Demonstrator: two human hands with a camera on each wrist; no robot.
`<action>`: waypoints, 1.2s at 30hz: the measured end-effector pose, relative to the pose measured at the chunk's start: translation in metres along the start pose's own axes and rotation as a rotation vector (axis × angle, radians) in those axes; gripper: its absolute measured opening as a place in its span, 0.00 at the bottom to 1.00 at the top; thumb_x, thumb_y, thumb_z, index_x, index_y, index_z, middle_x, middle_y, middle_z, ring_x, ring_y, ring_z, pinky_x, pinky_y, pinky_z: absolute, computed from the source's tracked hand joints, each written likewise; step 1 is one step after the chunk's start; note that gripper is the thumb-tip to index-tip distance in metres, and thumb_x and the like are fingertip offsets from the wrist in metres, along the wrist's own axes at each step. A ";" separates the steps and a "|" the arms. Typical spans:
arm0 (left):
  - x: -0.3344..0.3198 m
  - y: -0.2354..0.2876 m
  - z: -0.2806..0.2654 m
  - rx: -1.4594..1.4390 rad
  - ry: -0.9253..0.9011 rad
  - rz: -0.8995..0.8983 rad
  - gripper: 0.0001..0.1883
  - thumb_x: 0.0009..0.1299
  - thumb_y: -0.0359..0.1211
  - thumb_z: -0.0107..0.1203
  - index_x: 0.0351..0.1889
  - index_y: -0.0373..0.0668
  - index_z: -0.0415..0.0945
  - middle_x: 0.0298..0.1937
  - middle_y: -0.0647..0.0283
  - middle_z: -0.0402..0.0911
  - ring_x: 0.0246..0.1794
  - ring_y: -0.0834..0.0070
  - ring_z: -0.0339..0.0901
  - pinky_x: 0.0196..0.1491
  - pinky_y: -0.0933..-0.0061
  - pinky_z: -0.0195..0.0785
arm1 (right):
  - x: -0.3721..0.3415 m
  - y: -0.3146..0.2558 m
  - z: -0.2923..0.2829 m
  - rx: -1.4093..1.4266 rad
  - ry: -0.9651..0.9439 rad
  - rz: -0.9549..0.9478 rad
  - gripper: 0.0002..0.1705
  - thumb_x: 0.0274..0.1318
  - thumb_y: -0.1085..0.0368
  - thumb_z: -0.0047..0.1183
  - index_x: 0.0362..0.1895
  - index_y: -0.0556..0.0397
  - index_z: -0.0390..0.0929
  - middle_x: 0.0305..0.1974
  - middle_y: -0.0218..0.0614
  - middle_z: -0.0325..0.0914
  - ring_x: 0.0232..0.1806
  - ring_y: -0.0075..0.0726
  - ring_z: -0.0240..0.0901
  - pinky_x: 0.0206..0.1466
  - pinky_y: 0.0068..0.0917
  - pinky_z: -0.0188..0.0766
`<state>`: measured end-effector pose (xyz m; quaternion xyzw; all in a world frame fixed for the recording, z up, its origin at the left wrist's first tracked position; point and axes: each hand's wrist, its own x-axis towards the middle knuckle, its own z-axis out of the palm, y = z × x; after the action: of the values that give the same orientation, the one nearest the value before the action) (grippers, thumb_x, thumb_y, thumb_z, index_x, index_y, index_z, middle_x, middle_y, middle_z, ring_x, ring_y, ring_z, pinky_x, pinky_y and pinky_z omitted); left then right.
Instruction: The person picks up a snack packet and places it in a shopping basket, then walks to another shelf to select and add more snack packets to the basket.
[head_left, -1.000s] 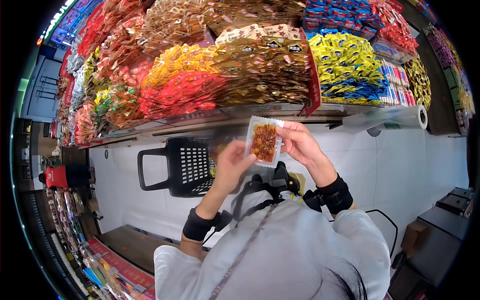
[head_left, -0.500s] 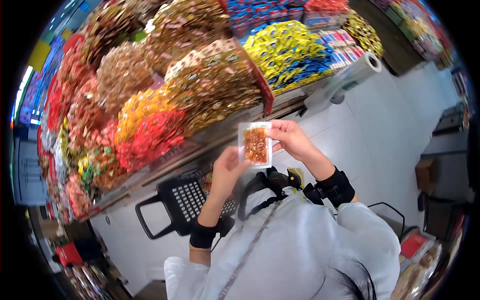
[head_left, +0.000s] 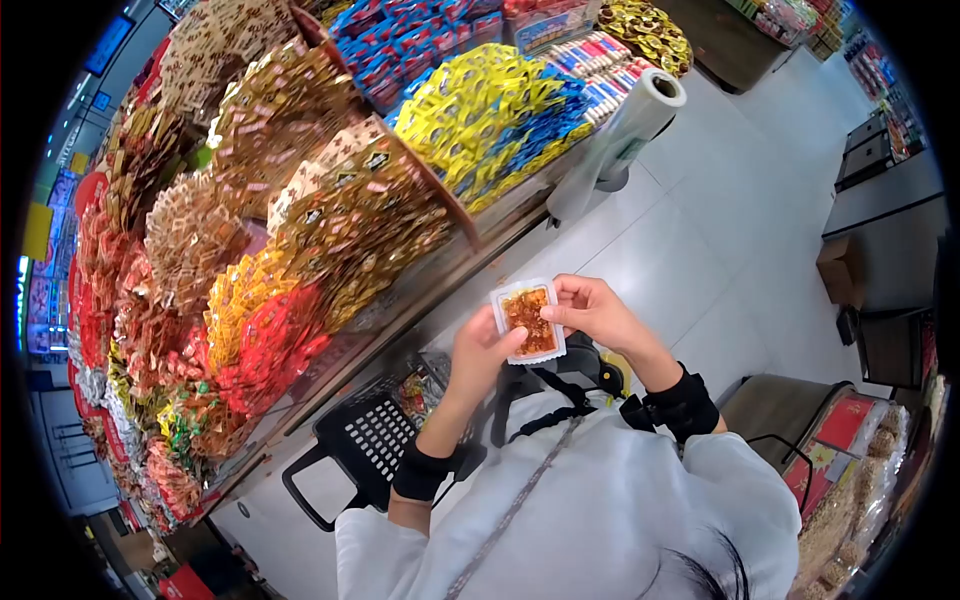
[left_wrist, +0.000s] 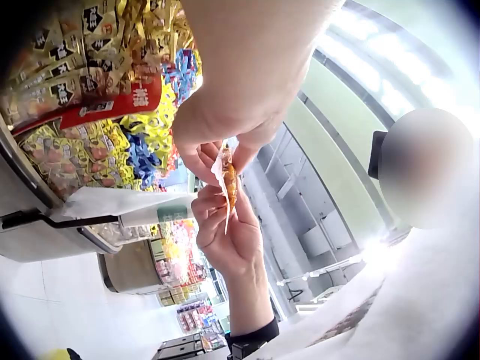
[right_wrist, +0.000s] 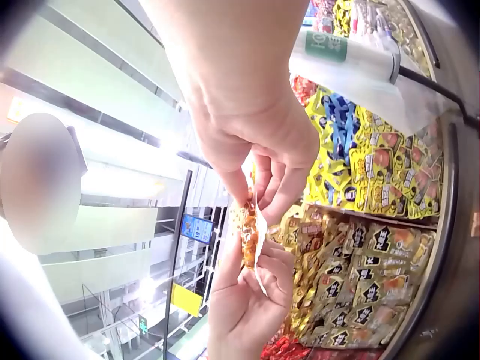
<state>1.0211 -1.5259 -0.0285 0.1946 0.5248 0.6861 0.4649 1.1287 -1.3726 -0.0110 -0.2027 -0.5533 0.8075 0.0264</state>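
Observation:
A small clear-and-white packet of reddish-brown food (head_left: 530, 322) is held between both hands in front of the body. The left hand (head_left: 480, 350) pinches its left edge, thumb on the front. On the upper right edge, the right hand (head_left: 600, 315) pinches it with thumb and fingers. From the left wrist the packet (left_wrist: 227, 184) shows edge-on, the left hand (left_wrist: 225, 124) above and the right hand (left_wrist: 236, 236) below. In the right wrist view the packet (right_wrist: 251, 232) is again edge-on between the right hand (right_wrist: 255, 135) and the left hand (right_wrist: 251, 300).
Bins of wrapped snacks, some yellow (head_left: 475, 110), some red (head_left: 265, 350), fill the display at the left and top. A roll of plastic bags (head_left: 625, 130) is mounted on its edge. A black basket (head_left: 365, 430) holding packets stands below the left arm.
The display and floor have turned in the head view, with the bins now running diagonally. The packet is still held by both hands and sits slightly lower in the view, the right thumb further over its front.

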 end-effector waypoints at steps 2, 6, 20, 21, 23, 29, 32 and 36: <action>0.015 -0.002 0.019 -0.008 -0.044 0.018 0.18 0.60 0.26 0.55 0.48 0.34 0.66 0.46 0.61 0.73 0.47 0.77 0.71 0.51 0.75 0.63 | -0.008 -0.010 -0.019 0.017 0.000 -0.050 0.06 0.52 0.67 0.52 0.34 0.55 0.71 0.28 0.26 0.74 0.29 0.15 0.69 0.31 0.15 0.68; 0.052 -0.017 0.073 0.010 -0.139 0.012 0.19 0.60 0.27 0.55 0.48 0.34 0.66 0.45 0.61 0.74 0.45 0.77 0.72 0.49 0.73 0.66 | -0.026 -0.014 -0.089 -0.004 0.021 -0.140 0.07 0.52 0.67 0.52 0.35 0.56 0.71 0.28 0.25 0.74 0.28 0.14 0.68 0.29 0.14 0.66; 0.227 -0.088 0.329 0.084 -0.275 -0.017 0.15 0.61 0.28 0.55 0.45 0.37 0.66 0.41 0.65 0.74 0.42 0.81 0.72 0.46 0.78 0.66 | -0.108 -0.072 -0.370 -0.020 0.246 -0.222 0.06 0.49 0.71 0.53 0.33 0.59 0.72 0.30 0.27 0.73 0.32 0.17 0.68 0.33 0.15 0.64; 0.237 -0.089 0.342 0.091 -0.287 -0.011 0.15 0.61 0.28 0.55 0.45 0.37 0.66 0.41 0.65 0.74 0.41 0.81 0.72 0.46 0.79 0.66 | -0.110 -0.077 -0.385 -0.023 0.250 -0.229 0.06 0.49 0.71 0.53 0.33 0.59 0.72 0.29 0.27 0.73 0.31 0.16 0.68 0.32 0.15 0.63; 0.257 -0.089 0.367 0.145 -0.292 -0.006 0.15 0.61 0.29 0.56 0.44 0.37 0.67 0.39 0.65 0.75 0.40 0.82 0.72 0.44 0.79 0.66 | -0.112 -0.084 -0.411 0.010 0.278 -0.232 0.06 0.50 0.71 0.53 0.33 0.58 0.73 0.28 0.27 0.73 0.30 0.15 0.67 0.30 0.14 0.62; 0.330 -0.099 0.421 0.215 -0.339 -0.016 0.14 0.61 0.31 0.57 0.42 0.38 0.69 0.37 0.66 0.75 0.38 0.83 0.72 0.41 0.79 0.67 | -0.101 -0.112 -0.477 0.008 0.384 -0.232 0.04 0.51 0.70 0.52 0.32 0.56 0.73 0.25 0.25 0.73 0.27 0.14 0.66 0.27 0.13 0.62; 0.373 -0.093 0.447 0.207 -0.358 -0.041 0.12 0.61 0.30 0.56 0.42 0.39 0.69 0.38 0.67 0.74 0.39 0.83 0.70 0.43 0.78 0.65 | -0.084 -0.127 -0.523 -0.043 0.413 -0.251 0.04 0.52 0.70 0.51 0.33 0.56 0.73 0.26 0.26 0.74 0.27 0.15 0.68 0.28 0.15 0.65; 0.450 -0.098 0.472 0.194 -0.306 0.130 0.13 0.61 0.30 0.56 0.42 0.38 0.69 0.37 0.68 0.74 0.39 0.84 0.70 0.43 0.78 0.65 | -0.042 -0.163 -0.585 0.032 0.361 -0.232 0.05 0.52 0.72 0.49 0.36 0.58 0.71 0.32 0.31 0.74 0.32 0.20 0.71 0.33 0.19 0.69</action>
<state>1.1984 -0.8910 -0.0397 0.3739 0.4979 0.6234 0.4729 1.3465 -0.8041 -0.0295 -0.2784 -0.5463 0.7584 0.2213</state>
